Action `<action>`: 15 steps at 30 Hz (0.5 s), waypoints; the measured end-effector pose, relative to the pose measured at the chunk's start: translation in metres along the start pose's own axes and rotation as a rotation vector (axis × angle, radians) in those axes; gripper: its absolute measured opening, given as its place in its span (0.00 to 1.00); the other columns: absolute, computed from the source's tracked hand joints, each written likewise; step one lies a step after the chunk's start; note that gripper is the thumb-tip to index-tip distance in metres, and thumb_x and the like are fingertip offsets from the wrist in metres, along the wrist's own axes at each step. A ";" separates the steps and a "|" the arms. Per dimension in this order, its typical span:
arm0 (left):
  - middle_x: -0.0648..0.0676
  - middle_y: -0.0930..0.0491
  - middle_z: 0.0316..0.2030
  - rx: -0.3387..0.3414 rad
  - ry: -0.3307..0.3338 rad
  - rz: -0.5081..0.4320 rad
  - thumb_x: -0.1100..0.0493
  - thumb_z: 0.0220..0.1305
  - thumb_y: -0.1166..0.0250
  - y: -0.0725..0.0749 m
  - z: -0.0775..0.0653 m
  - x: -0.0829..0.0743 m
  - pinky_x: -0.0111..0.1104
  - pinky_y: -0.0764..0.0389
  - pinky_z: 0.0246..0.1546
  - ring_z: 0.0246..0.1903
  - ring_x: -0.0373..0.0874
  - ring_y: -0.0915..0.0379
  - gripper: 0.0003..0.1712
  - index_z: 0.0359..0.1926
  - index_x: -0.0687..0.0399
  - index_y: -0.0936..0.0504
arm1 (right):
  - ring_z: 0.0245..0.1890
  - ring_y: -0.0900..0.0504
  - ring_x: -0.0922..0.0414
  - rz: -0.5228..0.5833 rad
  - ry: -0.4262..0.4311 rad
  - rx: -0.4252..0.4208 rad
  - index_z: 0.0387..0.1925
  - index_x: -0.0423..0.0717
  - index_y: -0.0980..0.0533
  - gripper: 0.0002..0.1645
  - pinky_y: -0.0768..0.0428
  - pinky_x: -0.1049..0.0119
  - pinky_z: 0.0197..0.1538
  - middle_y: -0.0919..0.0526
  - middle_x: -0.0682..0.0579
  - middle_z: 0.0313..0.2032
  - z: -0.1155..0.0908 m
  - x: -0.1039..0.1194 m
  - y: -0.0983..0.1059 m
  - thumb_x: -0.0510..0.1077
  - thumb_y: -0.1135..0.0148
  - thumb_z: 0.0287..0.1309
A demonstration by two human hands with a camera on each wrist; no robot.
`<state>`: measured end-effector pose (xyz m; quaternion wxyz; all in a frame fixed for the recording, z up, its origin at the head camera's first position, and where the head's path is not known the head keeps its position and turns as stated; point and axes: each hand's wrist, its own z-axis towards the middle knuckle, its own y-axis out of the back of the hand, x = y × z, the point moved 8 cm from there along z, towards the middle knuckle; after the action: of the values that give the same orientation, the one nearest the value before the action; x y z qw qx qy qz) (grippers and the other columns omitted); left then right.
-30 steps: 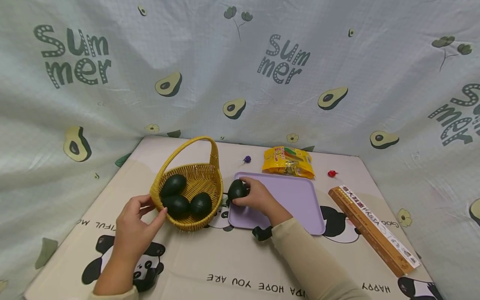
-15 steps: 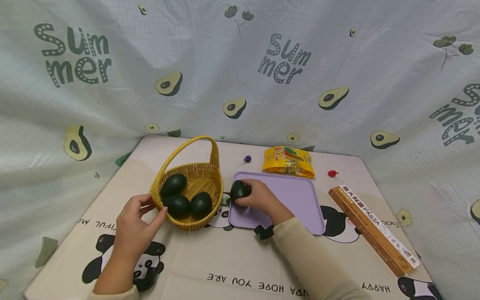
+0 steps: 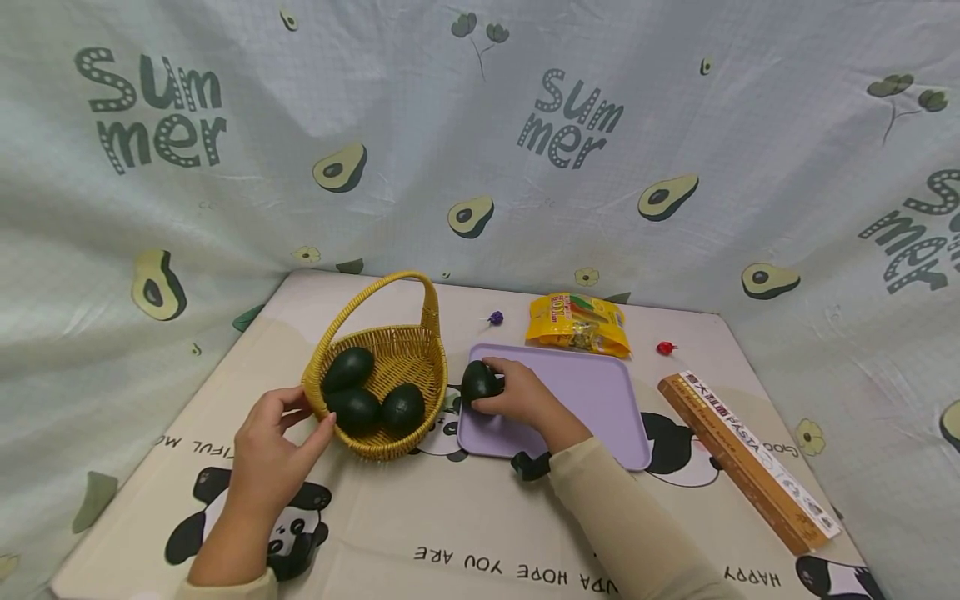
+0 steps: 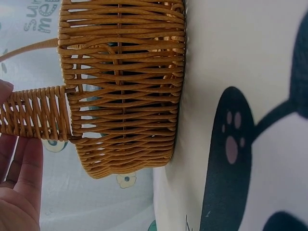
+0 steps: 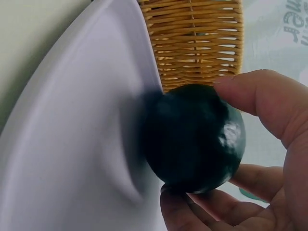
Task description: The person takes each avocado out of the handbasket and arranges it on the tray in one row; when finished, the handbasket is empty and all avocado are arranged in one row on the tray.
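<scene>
My left hand [image 3: 273, 450] pinches the near-left base of the handle on a yellow wicker basket [image 3: 378, 450], thumb on one side and fingers on the other in the left wrist view. Three dark green avocados [image 3: 403, 409] lie inside the basket. With thumb and fingers around its sides, my right hand [image 3: 519, 396] holds another dark avocado [image 5: 195, 137] close over the left end of a lilac tray [image 3: 581, 396]. In the right wrist view this avocado sits right at the tray's surface, with the basket just behind.
Behind the tray is a yellow snack bag [image 3: 577, 323], with a purple lollipop [image 3: 496, 318] to its left and a red lollipop [image 3: 665, 347] to its right. A long pasta box [image 3: 746, 458] lies on the right side of the panda-print tablecloth [image 3: 420, 517].
My right hand and the avocado have shifted slightly to the right, from the tray's left edge to just inside it. The left hand and basket stay put.
</scene>
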<state>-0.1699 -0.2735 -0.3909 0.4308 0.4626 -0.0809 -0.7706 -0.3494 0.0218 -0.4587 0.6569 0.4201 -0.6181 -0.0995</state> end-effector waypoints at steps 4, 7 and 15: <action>0.59 0.21 0.47 0.001 0.001 0.000 0.70 0.50 0.21 0.000 0.000 0.000 0.03 0.34 0.52 0.48 0.52 0.19 0.31 0.54 0.65 0.24 | 0.60 0.20 0.45 0.010 0.030 -0.001 0.73 0.47 0.32 0.49 0.19 0.47 0.65 0.23 0.42 0.66 -0.002 0.001 0.003 0.52 0.22 0.51; 0.59 0.21 0.47 0.001 0.004 0.001 0.69 0.50 0.20 0.000 -0.001 0.000 0.03 0.34 0.52 0.48 0.52 0.19 0.31 0.54 0.65 0.24 | 0.62 0.20 0.44 0.029 0.052 -0.001 0.73 0.47 0.32 0.48 0.19 0.47 0.66 0.23 0.43 0.67 -0.004 0.004 0.007 0.52 0.24 0.53; 0.59 0.21 0.47 -0.002 0.009 0.008 0.69 0.50 0.20 0.000 0.000 -0.001 0.03 0.35 0.52 0.49 0.52 0.19 0.31 0.54 0.65 0.24 | 0.66 0.23 0.43 0.043 0.079 -0.012 0.74 0.49 0.33 0.46 0.23 0.45 0.69 0.23 0.46 0.67 -0.016 0.019 0.022 0.53 0.26 0.57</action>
<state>-0.1696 -0.2728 -0.3906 0.4347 0.4653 -0.0798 -0.7669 -0.3398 0.0297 -0.4280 0.6851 0.4065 -0.6002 -0.0724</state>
